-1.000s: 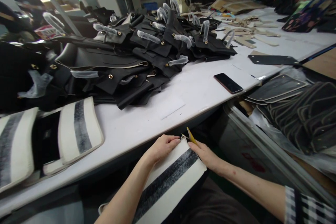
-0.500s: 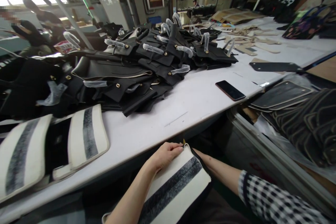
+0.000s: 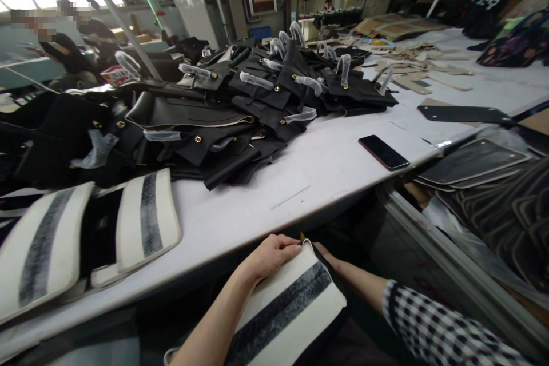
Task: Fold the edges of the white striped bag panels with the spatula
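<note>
A white bag piece with a dark, mottled stripe (image 3: 281, 310) lies tilted below the table edge, in front of my body. My left hand (image 3: 274, 257) is closed on its upper left edge, thumb lying over the white face. At the far corner of the piece, my right hand (image 3: 326, 256) sits against the dark back side, its fingers mostly hidden behind it. A small yellowish tip (image 3: 302, 237) shows between the two hands; what it belongs to is hidden.
Black bag parts with plastic-wrapped handles (image 3: 257, 80) are heaped on the white table (image 3: 240, 206). Striped white pieces (image 3: 148, 220) lie at the left. A phone (image 3: 383, 152) rests near the edge. At right, dark panels (image 3: 476, 163) are stacked. People (image 3: 64, 48) work at back left.
The view has turned slightly left, so the table and its contents appear shifted right. My right forearm sits a little further left in view. Both hands stay at the piece's far edge.
</note>
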Demonstrator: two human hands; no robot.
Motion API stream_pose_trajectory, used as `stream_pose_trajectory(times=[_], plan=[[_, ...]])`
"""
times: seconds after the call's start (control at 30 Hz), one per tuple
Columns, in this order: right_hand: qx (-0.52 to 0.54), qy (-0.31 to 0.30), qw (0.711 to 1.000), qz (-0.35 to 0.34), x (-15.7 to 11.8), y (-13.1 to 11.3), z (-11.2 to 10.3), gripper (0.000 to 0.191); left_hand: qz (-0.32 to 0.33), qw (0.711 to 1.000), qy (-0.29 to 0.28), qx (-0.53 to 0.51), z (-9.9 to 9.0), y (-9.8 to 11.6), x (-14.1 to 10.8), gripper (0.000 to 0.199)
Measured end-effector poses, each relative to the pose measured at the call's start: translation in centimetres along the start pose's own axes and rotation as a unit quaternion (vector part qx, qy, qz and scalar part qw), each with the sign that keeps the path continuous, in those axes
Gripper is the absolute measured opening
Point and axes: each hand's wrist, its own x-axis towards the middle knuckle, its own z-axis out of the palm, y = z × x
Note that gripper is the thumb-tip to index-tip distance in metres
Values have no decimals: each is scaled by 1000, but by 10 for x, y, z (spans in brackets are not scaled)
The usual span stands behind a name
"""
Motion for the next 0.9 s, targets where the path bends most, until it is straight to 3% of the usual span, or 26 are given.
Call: stream_pose_trajectory(times=[0.17,0.23,0.3,0.37,0.4,0.43,0.5,0.6,0.7,0.77,0.9], plan=[[-100,2,995,27,-16,13,-85,61,11,999,53,2,-1,-7,8,60],[-137,-69,986,59,-24,3,-112,70,15,997,76,5,0,-11,12,66],[-200,-191,957,88,-27,-19,-123,72,24,995,95,6,1,-13,14,69],[-300,-256,917,56,-24,-47,-118,66,32,994,109,4,2,-12,13,72],[-356,-243,902,4,-22,-60,-111,61,35,993,113,3,3,-12,12,73],[-411,-213,884,-61,-19,-73,-103,56,38,992,117,4,4,-11,11,75],[-513,-96,830,-200,-14,-94,-85,55,46,991,128,12,5,-10,9,76],[-628,54,704,-327,-7,-114,-65,59,55,987,147,29,7,-9,8,76],[-695,46,602,-390,2,-123,-53,59,60,986,147,44,8,-7,7,71],[-711,18,568,-414,9,-126,-48,59,74,986,138,53,8,-5,6,59],[-716,-19,548,-432,17,-130,-41,61,91,986,124,66,8,-1,3,36]])
